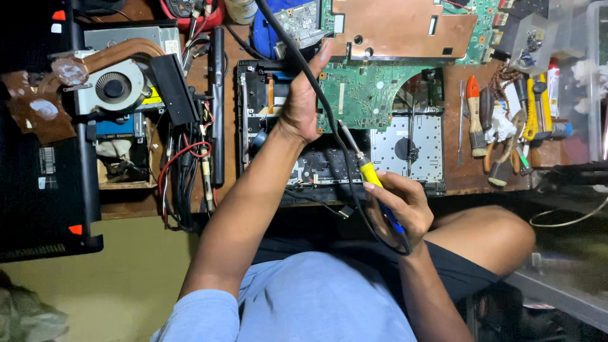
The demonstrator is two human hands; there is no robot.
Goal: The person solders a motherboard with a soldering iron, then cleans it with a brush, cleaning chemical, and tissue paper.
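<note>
My left hand (304,95) rests on the left edge of a green laptop motherboard (364,88), fingers stretched upward and pressing on it. My right hand (399,202) grips a soldering iron (367,171) with a yellow and blue handle; its metal tip points up-left to the board's lower edge. The iron's black cord (297,54) loops from the handle up across my left hand. The board lies over an opened laptop chassis (405,145) on a wooden bench. A copper-coloured shield plate (399,25) covers the board's upper part.
A cooling fan with copper heat pipe (114,82) and a black battery bar (217,101) lie at the left, beside tangled red and black wires (187,164). Screwdrivers and pliers (500,126) sit at the right. A black laptop lid (38,171) fills the far left.
</note>
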